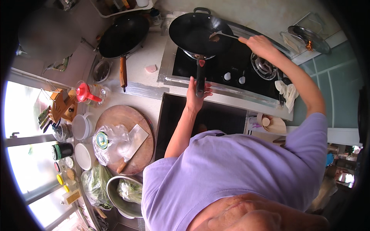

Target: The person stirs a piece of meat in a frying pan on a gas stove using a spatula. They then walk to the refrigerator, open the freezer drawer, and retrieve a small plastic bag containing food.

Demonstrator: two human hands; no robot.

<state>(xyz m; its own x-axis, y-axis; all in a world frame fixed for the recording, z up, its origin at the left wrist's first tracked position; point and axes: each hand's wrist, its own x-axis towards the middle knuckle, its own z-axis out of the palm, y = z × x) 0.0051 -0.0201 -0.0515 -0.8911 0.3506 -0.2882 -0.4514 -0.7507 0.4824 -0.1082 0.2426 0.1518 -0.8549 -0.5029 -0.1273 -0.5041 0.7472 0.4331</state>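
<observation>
A black wok [188,37] stands over the left burner of a black gas hob [214,69]. My left hand [198,93] is at the wok's long black handle [200,76], with the palm under it and the fingers around its end. My right hand [258,46] holds a metal spatula [228,35] by its handle, its blade inside the wok on the right side. A small brown piece of food [214,38] lies at the blade; its kind I cannot tell. Faint haze shows over the wok.
A second wok [124,36] with a wooden handle stands left. Below it are a red-lidded jug [83,92] and a round chopping board [115,114] bearing a cleaver [137,140] and plastic bag [108,150]. A metal pot [111,187] holds bagged greens. A cloth [287,93] hangs at the hob's right edge.
</observation>
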